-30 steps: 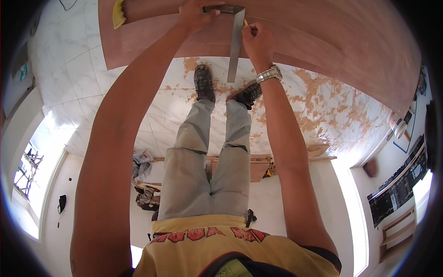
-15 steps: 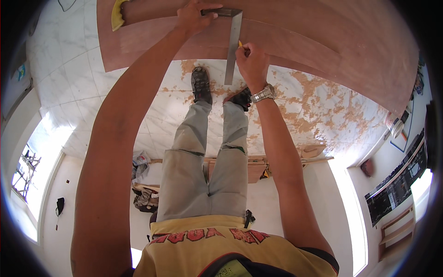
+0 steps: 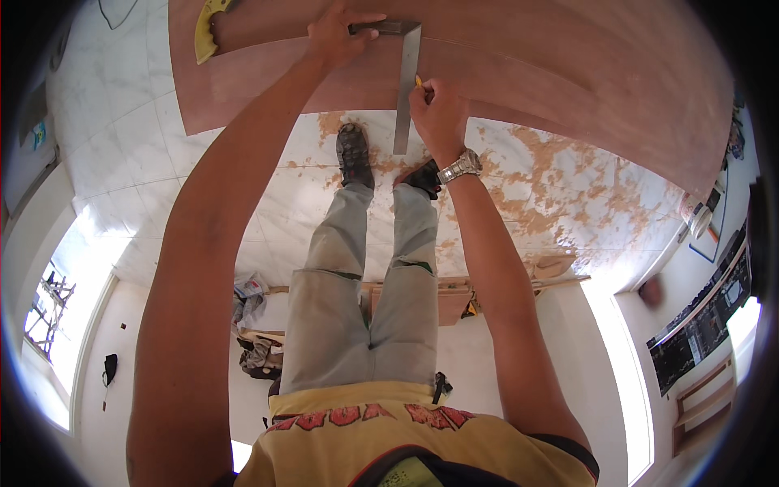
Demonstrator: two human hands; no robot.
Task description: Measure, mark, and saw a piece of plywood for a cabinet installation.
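Observation:
A try square (image 3: pixel 407 85) lies on a reddish-brown plywood sheet (image 3: pixel 527 85), its steel blade reaching past the sheet's near edge toward me. My left hand (image 3: pixel 334 34) grips the dark stock at the square's far end, thumb on its near side and index finger stretched along it. Close against the right side of the blade, my right hand (image 3: pixel 441 118) pinches a short yellow pencil (image 3: pixel 419 82), whose tip rests at or near the sheet. A silvery watch is on my right wrist.
At the sheet's far left lies a yellow handle (image 3: pixel 204 32), partly cut off by the frame. Brown flakes (image 3: pixel 552 174) litter the pale tile floor around my shoes. Wood pieces (image 3: pixel 454 307) and a plastic bag (image 3: pixel 250 296) lie along the wall behind me.

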